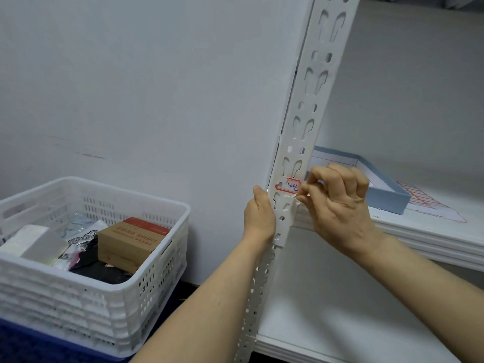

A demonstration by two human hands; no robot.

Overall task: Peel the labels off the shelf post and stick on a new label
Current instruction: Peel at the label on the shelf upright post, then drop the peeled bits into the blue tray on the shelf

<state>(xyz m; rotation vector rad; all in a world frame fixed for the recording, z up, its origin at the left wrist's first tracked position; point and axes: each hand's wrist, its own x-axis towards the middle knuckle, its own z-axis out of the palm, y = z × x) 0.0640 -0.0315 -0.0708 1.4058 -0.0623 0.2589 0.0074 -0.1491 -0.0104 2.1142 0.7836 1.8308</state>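
Observation:
A white perforated shelf post [309, 106] runs up the middle of the view. A red-bordered white label [288, 186] with handwriting sticks on it at hand height, partly lifted at its right end. My left hand [258, 216] grips the post's left edge just below the label, thumb pointing up. My right hand [337, 203] has its fingers curled, and its thumb and fingertip pinch the label's right end. A sheet of red-bordered labels [424, 199] lies on the shelf to the right.
A shallow blue-walled box [387, 203] sits on the white shelf [432, 237] behind my right hand. A lower shelf board [327, 323] lies below. A white slotted crate [146, 271] with a cardboard box [131, 242] and packets stands at the left against the wall.

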